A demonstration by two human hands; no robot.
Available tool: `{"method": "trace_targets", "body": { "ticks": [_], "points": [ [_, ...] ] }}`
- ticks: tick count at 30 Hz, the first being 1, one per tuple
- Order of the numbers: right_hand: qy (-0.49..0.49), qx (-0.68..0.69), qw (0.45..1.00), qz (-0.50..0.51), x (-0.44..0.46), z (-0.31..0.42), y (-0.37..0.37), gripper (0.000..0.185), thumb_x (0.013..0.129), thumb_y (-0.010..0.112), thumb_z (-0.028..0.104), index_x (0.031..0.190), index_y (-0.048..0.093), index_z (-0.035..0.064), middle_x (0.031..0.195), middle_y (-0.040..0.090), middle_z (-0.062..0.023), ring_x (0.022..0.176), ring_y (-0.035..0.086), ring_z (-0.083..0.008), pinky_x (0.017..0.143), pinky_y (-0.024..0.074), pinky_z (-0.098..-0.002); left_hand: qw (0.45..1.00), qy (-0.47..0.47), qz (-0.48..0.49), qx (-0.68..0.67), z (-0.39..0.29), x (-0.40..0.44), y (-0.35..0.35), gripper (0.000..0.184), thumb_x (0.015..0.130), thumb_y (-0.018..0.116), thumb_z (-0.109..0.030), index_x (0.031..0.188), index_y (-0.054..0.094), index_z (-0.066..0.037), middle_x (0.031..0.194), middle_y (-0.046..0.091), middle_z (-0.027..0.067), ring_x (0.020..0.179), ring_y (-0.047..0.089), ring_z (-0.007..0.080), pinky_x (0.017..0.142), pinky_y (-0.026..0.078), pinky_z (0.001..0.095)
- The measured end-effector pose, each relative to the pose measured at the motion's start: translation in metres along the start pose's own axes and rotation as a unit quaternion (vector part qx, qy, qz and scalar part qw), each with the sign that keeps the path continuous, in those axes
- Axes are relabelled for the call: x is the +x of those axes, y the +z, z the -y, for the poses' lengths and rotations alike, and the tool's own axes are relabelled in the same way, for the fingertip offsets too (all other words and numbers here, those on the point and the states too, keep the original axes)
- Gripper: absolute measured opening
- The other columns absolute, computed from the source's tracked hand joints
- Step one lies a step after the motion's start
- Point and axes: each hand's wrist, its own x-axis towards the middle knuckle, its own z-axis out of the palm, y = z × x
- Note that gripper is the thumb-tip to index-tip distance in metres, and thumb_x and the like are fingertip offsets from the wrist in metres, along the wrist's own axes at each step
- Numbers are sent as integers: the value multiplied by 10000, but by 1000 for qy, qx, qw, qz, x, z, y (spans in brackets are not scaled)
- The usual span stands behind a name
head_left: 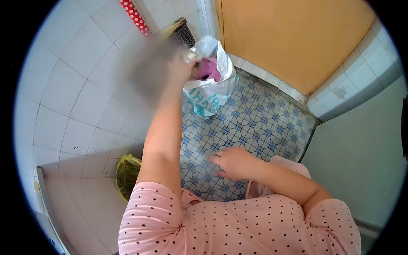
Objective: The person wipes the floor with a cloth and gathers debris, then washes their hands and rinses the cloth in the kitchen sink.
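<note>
Stretched far forward, my left hand [185,66] is at the left rim of a white plastic bag [212,94] with teal lettering, which stands on the floor. Its fingers look closed around something small and pale, too blurred and partly hidden to name. Inside the bag's opening lies something pink-purple [210,68]. My right hand [233,163] hangs over the tiled floor in front of my body, holding nothing, with its fingers apart.
A dark woven bin-like container [183,35] stands behind the bag by the tiled wall [80,63]. Above it is a red polka-dot object [135,17]. A bin with a yellow liner [127,174] sits low left. An orange-tan door [289,38] is ahead. A grey blur covers part of the view.
</note>
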Motion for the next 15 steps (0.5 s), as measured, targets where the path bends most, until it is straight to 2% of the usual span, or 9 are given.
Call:
{"method": "trace_targets", "body": {
  "ticks": [1,2,5,6,7,9,10,13,15],
  "points": [
    [6,7,1000,4,5,-5,1,461,831,668,288,1227,557,79,1060,622,-131,992,602,-294,816,503,-417,990,-65,85,-87,3,-9,-10,675,758,709,-459,1298,551,-85,1319,469,309,1296,366,418,1076,331,444],
    [12,12,1000,6,9,-10,2,459,828,673,288,1221,561,80,1063,622,-128,998,600,-295,823,501,-415,988,-85,107,-66,15,-15,-9,675,771,696,-459,1320,523,-107,1332,465,286,1277,387,410,1058,347,446],
    [29,56,998,4,15,-24,3,445,824,679,288,1202,573,80,1050,629,-126,1005,598,-300,837,497,-415,994,-105,32,6,51,-43,-7,682,810,659,-462,1387,438,-173,1370,454,216,1223,449,384,1002,395,453],
    [33,73,997,2,17,-28,4,440,823,681,288,1195,577,79,1043,632,-125,1006,598,-302,840,497,-416,986,-146,57,-50,67,-38,3,697,824,651,-455,1405,384,-178,1349,467,200,1118,492,359,903,432,432],
    [38,57,997,20,20,-30,4,441,822,681,288,1194,577,77,1036,635,-126,1010,598,-302,841,497,-417,959,-208,89,-168,82,-28,16,715,837,642,-448,1424,331,-182,1327,480,183,1013,535,333,805,468,411],
    [49,22,997,51,23,-33,3,443,819,682,289,1191,576,73,1021,641,-127,1019,598,-303,842,497,-421,883,-313,110,-333,94,-20,30,759,864,624,-435,1460,224,-191,1284,506,150,803,620,283,607,540,368],
    [44,13,998,49,23,-33,4,449,818,683,295,1193,575,72,1021,642,-128,1017,601,-305,837,499,-424,862,-335,71,-374,91,-21,36,646,866,640,-368,1414,366,-163,1226,548,139,764,619,248,569,541,330],
    [44,-2,997,58,21,-34,4,472,811,687,315,1197,570,70,1023,646,-132,1004,611,-312,823,505,-433,847,-349,110,-386,109,-9,58,275,874,617,-186,1126,613,-77,1055,615,117,729,615,210,559,540,317],
    [54,0,996,73,26,-34,1,490,805,691,329,1201,566,69,1023,648,-134,987,620,-317,815,508,-438,868,-325,107,-360,131,-6,64,188,876,587,-128,1038,629,-44,972,624,102,684,607,196,540,533,305]
  ]
}}
